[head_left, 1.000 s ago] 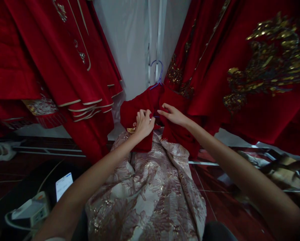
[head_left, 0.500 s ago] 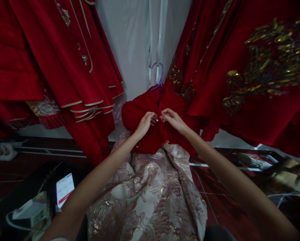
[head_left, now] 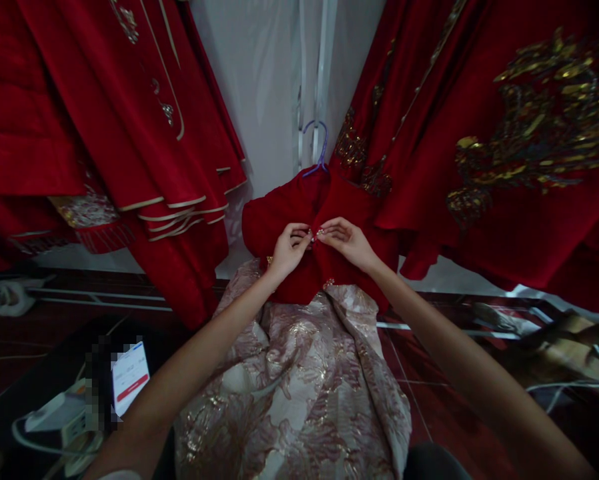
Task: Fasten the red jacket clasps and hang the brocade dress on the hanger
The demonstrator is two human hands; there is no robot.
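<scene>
A small red jacket (head_left: 274,217) hangs on a blue hanger (head_left: 315,148) straight ahead, above a pale brocade skirt (head_left: 299,393) with gold and pink pattern. My left hand (head_left: 288,250) pinches the left front edge of the jacket at its centre. My right hand (head_left: 347,241) pinches the right front edge, fingertips almost meeting the left ones. Both hands are closed on the red cloth where the two fronts meet.
Red embroidered gowns hang at left (head_left: 104,120) and right (head_left: 504,133), close on both sides. A white wall (head_left: 264,87) is behind. A lit phone (head_left: 128,379) and a white power strip (head_left: 59,417) lie on the dark floor at lower left.
The jacket fronts were apart a second ago; both hands have drawn them together at the centre and now pinch there. My left hand let go of the left panel's gold trim.
</scene>
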